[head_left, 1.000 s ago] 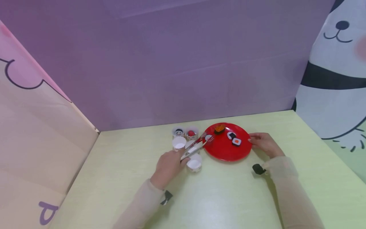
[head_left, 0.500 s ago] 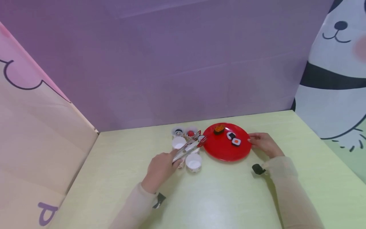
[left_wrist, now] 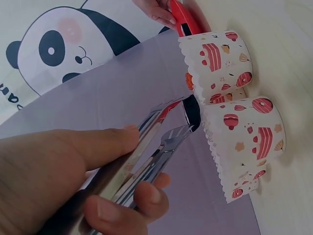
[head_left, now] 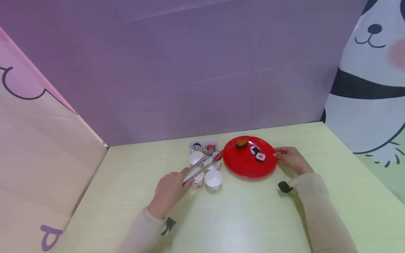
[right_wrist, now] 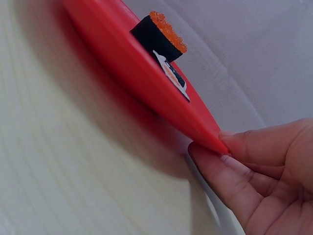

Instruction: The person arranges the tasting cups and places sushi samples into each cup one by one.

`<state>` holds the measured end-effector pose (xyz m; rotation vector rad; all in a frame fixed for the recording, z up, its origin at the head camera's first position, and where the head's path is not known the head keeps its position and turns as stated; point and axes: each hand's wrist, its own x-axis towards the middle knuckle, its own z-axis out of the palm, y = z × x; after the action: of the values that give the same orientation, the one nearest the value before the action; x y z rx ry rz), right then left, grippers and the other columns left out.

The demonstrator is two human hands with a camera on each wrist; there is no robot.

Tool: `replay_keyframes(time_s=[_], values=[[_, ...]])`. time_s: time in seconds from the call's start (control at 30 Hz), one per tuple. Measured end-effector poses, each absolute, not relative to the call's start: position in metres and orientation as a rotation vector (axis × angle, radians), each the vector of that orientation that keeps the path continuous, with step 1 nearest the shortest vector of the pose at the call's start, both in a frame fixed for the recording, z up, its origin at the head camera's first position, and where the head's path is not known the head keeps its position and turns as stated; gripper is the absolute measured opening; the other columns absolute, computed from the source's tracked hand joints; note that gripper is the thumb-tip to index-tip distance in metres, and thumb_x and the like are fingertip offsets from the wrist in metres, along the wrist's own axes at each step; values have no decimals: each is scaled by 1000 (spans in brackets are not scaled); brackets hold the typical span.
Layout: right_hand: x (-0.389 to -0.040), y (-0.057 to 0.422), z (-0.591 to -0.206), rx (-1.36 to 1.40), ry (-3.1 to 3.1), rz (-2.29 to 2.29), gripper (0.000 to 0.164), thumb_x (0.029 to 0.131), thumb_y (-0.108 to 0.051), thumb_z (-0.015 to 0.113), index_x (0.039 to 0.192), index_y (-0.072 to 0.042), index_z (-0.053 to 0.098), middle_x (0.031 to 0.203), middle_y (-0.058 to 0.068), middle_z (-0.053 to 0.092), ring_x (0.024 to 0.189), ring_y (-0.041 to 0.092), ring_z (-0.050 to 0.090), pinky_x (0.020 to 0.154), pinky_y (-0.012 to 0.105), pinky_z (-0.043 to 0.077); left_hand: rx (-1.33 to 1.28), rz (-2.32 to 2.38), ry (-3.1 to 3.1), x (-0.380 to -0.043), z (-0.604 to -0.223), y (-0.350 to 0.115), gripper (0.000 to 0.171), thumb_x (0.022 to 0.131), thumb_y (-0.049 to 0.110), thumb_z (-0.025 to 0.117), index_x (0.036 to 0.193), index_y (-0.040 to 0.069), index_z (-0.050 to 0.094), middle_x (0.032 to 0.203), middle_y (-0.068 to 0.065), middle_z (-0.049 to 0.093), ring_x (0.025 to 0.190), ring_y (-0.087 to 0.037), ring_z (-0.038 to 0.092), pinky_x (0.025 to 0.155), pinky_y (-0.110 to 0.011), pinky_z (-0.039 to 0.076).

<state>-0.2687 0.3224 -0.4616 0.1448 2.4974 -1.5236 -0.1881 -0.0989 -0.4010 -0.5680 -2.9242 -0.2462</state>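
Observation:
My left hand (head_left: 169, 191) grips metal tongs (left_wrist: 132, 166), whose tips hold a black-sided sushi piece (left_wrist: 192, 111) in the left wrist view. The tips are over the paper cups, just left of the plate. My right hand (head_left: 292, 160) pinches the right rim of a red plate (head_left: 243, 168) between thumb and fingers. On that plate lie an orange-topped roe sushi (head_left: 242, 143) and two white-and-black rolls, one with an orange centre (head_left: 260, 156). Close in the right wrist view, the roe sushi stands near a flatter roll.
Several printed white paper cups (head_left: 213, 181) cluster left of the plate. The two at the back hold a black-and-white piece (head_left: 197, 146) and a red piece (head_left: 210, 147). A purple backdrop (head_left: 190, 88) rises behind the pale table (head_left: 240, 218).
My left hand has moved left and slightly down, carrying the tongs and sushi piece from above the plate's left edge to over the cups. My right hand stays at the plate rim.

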Motion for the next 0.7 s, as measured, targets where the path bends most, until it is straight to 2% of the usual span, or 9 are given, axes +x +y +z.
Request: replay_keyframes(time_s=[0.2, 0.4, 0.7], values=[[-268, 322, -461, 130, 2496, -1530, 48, 98, -15, 48, 135, 13, 38, 131, 30, 47, 92, 13, 63, 83, 28, 52, -574, -262, -2887, -185, -401, -104, 34, 88, 36, 64, 111, 10, 62, 65, -5, 59, 50, -16, 47, 43, -29, 38], [-267, 321, -460, 140, 2492, -1537, 47, 98, -15, 48, 135, 13, 38, 132, 30, 47, 91, 13, 63, 82, 27, 52, -567, -255, -2894, -183, -401, -107, 38, 88, 36, 64, 115, 9, 62, 63, -5, 58, 49, -15, 45, 44, -28, 38], [-268, 321, -460, 163, 2498, -1500, 48, 98, -17, 49, 136, 12, 38, 132, 29, 47, 96, 18, 61, 85, 29, 51, -553, -263, -2905, -179, -402, -109, 38, 89, 35, 64, 116, 9, 61, 64, -6, 59, 48, -14, 43, 44, -28, 37]])
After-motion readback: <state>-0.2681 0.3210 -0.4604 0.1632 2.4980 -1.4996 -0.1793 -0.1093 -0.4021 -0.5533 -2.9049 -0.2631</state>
